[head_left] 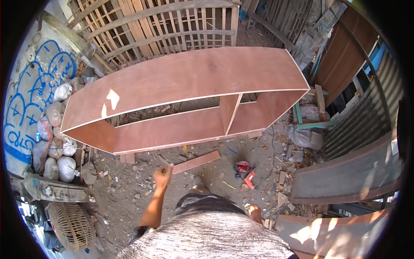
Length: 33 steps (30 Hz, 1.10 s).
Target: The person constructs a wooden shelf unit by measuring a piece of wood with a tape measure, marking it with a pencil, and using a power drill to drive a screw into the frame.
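Observation:
My left hand [162,177] is closed in front of me, its thumb side beside the near end of a narrow reddish-brown wooden strip [197,162]. Whether anything is inside that fist is hidden. Low at my right side, my right hand [255,212] looks curled, partly covered by my body, and I cannot see what it holds, if anything. Beyond both hands a long plywood cabinet frame [202,71] lies on its side with its open face toward me. An upright divider [233,113] splits it into a long and a short compartment.
A red power tool [249,178] stands by a dark bowl [242,166] on the littered dirt floor. Filled sacks [67,168] and a wicker basket [72,225] line the left. Framed panels [345,175] and corrugated sheeting [358,138] stand right; a slatted bamboo panel [164,26] stands behind.

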Motion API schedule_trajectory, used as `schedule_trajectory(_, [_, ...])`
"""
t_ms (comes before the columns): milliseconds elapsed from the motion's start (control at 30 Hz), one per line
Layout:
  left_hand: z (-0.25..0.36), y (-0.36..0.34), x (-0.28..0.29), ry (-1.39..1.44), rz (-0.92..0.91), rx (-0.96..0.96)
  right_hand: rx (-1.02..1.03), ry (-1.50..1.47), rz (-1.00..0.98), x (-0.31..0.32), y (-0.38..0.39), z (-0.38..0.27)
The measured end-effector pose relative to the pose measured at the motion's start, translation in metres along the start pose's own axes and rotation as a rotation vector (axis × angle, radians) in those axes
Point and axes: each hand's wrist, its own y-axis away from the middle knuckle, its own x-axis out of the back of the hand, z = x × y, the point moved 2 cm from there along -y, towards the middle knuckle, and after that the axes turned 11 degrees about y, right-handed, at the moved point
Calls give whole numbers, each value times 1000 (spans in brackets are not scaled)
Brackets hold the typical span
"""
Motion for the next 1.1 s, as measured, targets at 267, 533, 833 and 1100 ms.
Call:
schedule_trajectory(267, [109,-144,-37,-95,-100,-559,152,-249,151,134,-135,-293])
schedule_trajectory(533, [186,-256,-122,-508,-295,-733,766,179,575,297,-281,-527])
schedule_trajectory(833, [172,-259,-169,-680,-237,-504,1295,372,-113,293,-293,-521])
schedule_trajectory(1100, [177,-263,-178,-701,-137,-467,1047,233,413,332,-363,-568])
